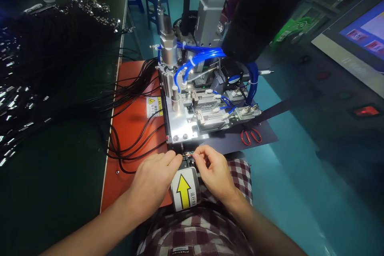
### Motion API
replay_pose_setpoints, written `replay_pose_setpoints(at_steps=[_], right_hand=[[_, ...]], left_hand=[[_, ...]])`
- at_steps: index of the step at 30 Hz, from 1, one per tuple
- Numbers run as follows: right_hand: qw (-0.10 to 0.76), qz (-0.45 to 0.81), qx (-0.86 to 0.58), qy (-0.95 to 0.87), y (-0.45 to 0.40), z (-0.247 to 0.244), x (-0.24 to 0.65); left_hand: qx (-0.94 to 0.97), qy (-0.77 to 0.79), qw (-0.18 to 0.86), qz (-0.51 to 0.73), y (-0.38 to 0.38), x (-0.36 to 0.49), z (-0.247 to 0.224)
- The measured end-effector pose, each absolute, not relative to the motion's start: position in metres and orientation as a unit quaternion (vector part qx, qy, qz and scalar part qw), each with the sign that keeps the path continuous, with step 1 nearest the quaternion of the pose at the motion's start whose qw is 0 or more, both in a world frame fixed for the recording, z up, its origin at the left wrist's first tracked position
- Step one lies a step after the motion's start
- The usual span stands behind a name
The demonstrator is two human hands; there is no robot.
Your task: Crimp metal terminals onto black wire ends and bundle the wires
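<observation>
In the head view, the thin wires (188,154) lie in the narrow gap between the two sets of fingers, at the front edge of the machine (180,126). The thumb and forefinger of the right hand (214,172) pinch their right end. The fingers of the left hand (157,178) are curled together at the other end; their undersides are hidden, so I cannot tell how firmly they grip.

Having fingertips at both ends probably serves to keep such slight strands straight and apart, since they look too limp to hold a line on their own. The black fixture (186,163) sits just below the fingertips, presumably so that the strands can be lined up close to it. Nearer the body than the fingers, a cover with a yellow arrow (184,192) points away from the person, which suggests a direction of travel. Black cables (132,82) fan out beyond the left fingers, across the red board (129,68) and toward the dark tabletop (72,192), perhaps left there to be within easy reach.

The wires look fine and short, with reddish and paler, bluish-white tints; their tips are covered by the fingers and too small to make out.
</observation>
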State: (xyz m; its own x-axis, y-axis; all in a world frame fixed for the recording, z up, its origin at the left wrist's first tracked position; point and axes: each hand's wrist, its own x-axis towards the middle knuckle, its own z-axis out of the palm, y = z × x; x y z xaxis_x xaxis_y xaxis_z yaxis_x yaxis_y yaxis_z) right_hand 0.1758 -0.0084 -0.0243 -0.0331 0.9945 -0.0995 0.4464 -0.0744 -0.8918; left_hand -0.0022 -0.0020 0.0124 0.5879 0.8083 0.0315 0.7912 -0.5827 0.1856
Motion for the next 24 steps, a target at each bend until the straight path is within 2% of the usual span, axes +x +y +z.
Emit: replay_pose_setpoints(at_steps=[4,8,16,20,24], right_hand=[[0.358,0.543,-0.588,-0.481,-0.007,-0.04,0.179],[0.38,0.572,-0.579,-0.44,-0.005,-0.043,0.18],[0.389,0.572,-0.566,-0.448,0.001,-0.04,0.17],[0.397,0.631,-0.537,-0.395,0.004,-0.041,0.166],[0.404,0.603,-0.555,-0.407,0.002,-0.04,0.165]], left_hand=[[0.891,0.447,0.031,0.067,-0.002,-0.001,0.017],[0.889,0.456,-0.012,0.035,-0.008,0.004,0.026],[0.872,0.477,0.08,-0.069,-0.017,0.012,0.03],[0.858,0.487,0.162,-0.025,-0.012,0.006,0.023],[0.855,0.49,0.167,0.021,-0.011,0.001,0.018]])
